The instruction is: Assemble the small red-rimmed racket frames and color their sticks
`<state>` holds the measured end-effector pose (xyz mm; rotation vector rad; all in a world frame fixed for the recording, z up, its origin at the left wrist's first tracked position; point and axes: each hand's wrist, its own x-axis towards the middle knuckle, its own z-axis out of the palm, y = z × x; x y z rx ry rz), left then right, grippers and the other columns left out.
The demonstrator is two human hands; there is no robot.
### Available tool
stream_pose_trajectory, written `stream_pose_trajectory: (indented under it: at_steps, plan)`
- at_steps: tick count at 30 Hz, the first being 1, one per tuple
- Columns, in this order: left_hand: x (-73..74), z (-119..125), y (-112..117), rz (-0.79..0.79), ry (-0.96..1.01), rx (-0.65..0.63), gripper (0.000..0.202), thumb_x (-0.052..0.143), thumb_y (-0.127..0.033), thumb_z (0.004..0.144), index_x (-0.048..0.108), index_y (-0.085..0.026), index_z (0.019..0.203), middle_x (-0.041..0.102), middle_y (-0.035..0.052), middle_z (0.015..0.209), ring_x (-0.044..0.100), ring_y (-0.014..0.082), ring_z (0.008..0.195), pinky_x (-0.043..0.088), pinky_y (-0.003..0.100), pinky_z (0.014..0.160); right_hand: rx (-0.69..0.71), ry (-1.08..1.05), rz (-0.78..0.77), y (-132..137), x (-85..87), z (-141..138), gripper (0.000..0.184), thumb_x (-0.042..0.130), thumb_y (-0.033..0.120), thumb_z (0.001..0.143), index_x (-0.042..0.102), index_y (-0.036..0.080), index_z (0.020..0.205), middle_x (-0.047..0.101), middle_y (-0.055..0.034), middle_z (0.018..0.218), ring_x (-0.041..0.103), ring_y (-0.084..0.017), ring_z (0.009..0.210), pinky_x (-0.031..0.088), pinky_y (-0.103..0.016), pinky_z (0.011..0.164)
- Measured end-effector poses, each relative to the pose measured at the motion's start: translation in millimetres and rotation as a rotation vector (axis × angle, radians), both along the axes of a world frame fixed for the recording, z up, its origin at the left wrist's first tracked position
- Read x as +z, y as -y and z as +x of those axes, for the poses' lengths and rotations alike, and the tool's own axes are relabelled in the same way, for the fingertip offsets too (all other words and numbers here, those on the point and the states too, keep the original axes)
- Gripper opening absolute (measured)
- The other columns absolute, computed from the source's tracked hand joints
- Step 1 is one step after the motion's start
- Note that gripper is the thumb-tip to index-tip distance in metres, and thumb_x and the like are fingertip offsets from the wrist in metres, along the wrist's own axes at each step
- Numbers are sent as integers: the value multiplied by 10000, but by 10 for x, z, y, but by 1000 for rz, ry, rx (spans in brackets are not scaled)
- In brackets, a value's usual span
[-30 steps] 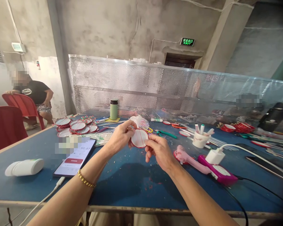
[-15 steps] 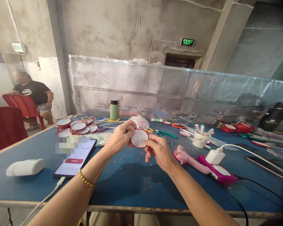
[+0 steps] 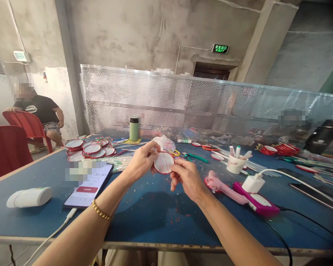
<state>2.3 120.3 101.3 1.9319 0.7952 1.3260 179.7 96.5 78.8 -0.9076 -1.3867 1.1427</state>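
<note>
Above the blue table (image 3: 144, 218) I hold up a small white disc with a red rim (image 3: 164, 163); a thin reddish line crosses its face. My left hand (image 3: 143, 159) pinches its left edge between thumb and fingers. At the lower right edge, my right hand (image 3: 186, 176) grips it with thumb and forefinger, the other fingers curled below. The fingertips behind the disc are partly hidden. Just beyond the hands lies a clear plastic bag (image 3: 165, 143) with small colourful bits in it. Green-handled pliers (image 3: 197, 157) rest to its right.
Red-rimmed discs (image 3: 92, 148) are heaped at left, near a lit phone (image 3: 86, 188) and a white bottle (image 3: 30, 197). To the right are a pink glue gun (image 3: 227, 189), a magenta power strip (image 3: 255, 201) and a paper cup of markers (image 3: 235, 163). Behind stands a green flask (image 3: 134, 129).
</note>
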Motion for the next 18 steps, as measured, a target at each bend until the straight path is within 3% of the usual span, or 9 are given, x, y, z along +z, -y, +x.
stream_pose_trajectory:
  at_steps: [12,15,18]
  plan:
    - [7,10,14,-5,-1,31,73,462,-197,862,504,-188,920,535,-72,545,551,93,415,438,200,437,-13,25,4,-15,2,7,194,663,326,702,581,167,628,567,39,516,500,-111,320,479,-263,312]
    - [9,29,18,-94,-3,33,160,474,-205,846,515,-169,996,577,-54,537,574,115,416,458,215,430,-65,84,44,-16,18,14,187,640,336,727,583,169,668,568,46,527,519,-111,319,450,-238,318]
    - [9,53,24,-191,-104,18,81,480,-173,800,531,-162,862,566,-39,474,587,141,394,444,217,393,-122,164,120,-29,20,24,200,600,357,770,573,173,697,578,49,551,551,-111,332,428,-219,343]
